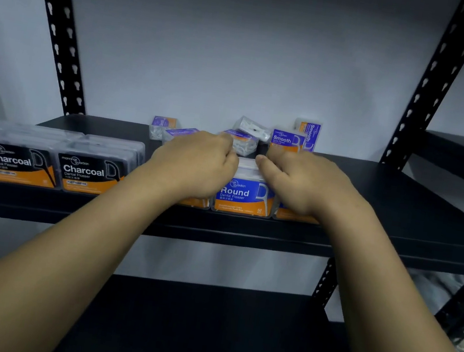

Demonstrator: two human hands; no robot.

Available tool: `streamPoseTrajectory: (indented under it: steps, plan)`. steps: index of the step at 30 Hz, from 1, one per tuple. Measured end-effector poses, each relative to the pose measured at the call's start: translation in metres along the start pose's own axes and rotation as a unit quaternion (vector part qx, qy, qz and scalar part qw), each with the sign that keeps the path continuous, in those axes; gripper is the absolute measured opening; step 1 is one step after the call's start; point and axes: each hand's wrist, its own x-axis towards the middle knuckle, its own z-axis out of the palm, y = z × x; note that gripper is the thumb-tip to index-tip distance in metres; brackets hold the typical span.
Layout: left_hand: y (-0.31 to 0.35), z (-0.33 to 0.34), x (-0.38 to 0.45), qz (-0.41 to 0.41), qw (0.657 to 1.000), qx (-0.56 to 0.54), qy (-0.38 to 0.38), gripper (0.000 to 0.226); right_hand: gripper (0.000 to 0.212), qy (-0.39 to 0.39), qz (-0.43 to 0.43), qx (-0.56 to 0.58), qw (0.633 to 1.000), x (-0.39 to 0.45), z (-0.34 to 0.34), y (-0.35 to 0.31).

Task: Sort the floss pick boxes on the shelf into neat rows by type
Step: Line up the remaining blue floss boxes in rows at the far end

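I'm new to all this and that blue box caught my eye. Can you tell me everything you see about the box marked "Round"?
The Round box looks like clear plastic, with a blue and orange label reading "Round Dental Flosser". It stands upright at the front edge of the black shelf, label outward, between neighbouring boxes that the hands mostly hide. The left hand and right hand both rest on its top.
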Motion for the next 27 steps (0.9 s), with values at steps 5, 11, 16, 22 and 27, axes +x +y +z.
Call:
streamPoseTrajectory:
  steps: [5,11,16,22,27]
  plan:
    - [0.002,-0.012,0.006,-0.002,0.999,-0.002,-0.045,0.027,0.052,-0.045,0.009,0.065,0.997,0.008,-0.013,0.002]
    - [-0.028,-0.07,0.033,-0.024,0.999,0.044,0.006,0.03,0.039,-0.03,0.011,0.044,0.999,0.036,-0.062,0.015]
    - [-0.059,-0.102,0.066,-0.07,0.995,0.04,-0.059,0.02,0.031,-0.07,-0.026,0.008,0.997,0.079,-0.073,0.02]
    - [-0.096,-0.082,0.098,-0.123,0.98,0.057,-0.145,0.022,0.026,-0.112,-0.093,0.0,0.989,0.127,-0.057,0.014]
    - [-0.126,-0.054,0.125,-0.192,0.968,0.036,-0.156,0.032,0.032,-0.139,-0.184,-0.021,0.973,0.165,-0.019,-0.002]
